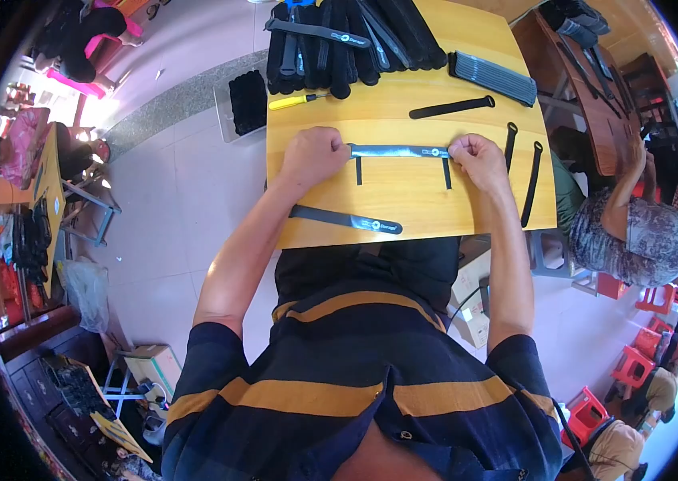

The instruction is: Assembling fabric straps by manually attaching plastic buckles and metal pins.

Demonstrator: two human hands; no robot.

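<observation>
Stretched flat between my hands above the yellow wooden table (331,192) is a dark strap (395,151) with a pale printed mark near its right end. My left hand (316,155) pinches its left end, with the fingers closed. At the right end, my right hand (479,163) grips it between thumb and fingertips. Two short black strips (359,171) lie just below it. Nearer the front edge rests another printed strap (347,219), partly behind my left wrist. Black straps with looped ends (453,107) lie beyond and to the right of my right hand.
A large pile of black straps (339,48) covers the table's far left, with a yellow-handled tool (295,102) before it. A grey strap stack (493,78) sits far right. Left of the table stands a tray (227,120) of black pieces. A person (635,224) sits at the right.
</observation>
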